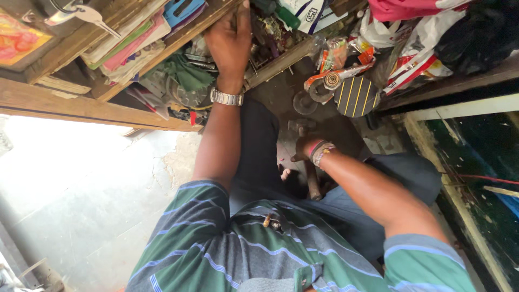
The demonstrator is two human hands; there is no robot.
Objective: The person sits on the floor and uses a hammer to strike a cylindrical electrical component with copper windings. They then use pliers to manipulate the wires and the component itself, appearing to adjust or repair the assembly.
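A person in a green, grey and blue striped shirt [243, 254] is sitting and looking down over their own lap, with dark trousers [259, 157] showing between the arms. The right hand [308, 145], wearing thread bands at the wrist, is gripping a hammer [309, 162]; its fingers are wrapping tightly around the wooden handle, which is pointing back toward the body, while the metal head is sitting just beyond the hand near the dark, grimy floor [281, 94]. A round metal ring [304, 103] and a dark disc with yellow stripes [356, 97] are lying on that floor just past the hammer. The left hand [230, 40], with a metal watch [226, 98] on the wrist, is reaching farther out into a cluttered wooden shelf [275, 62]. Its fingers are disappearing among the tools and scraps there, so I cannot tell whether they are holding anything. Crumpled plastic bags [411, 54] are lying to the right of the shelf.
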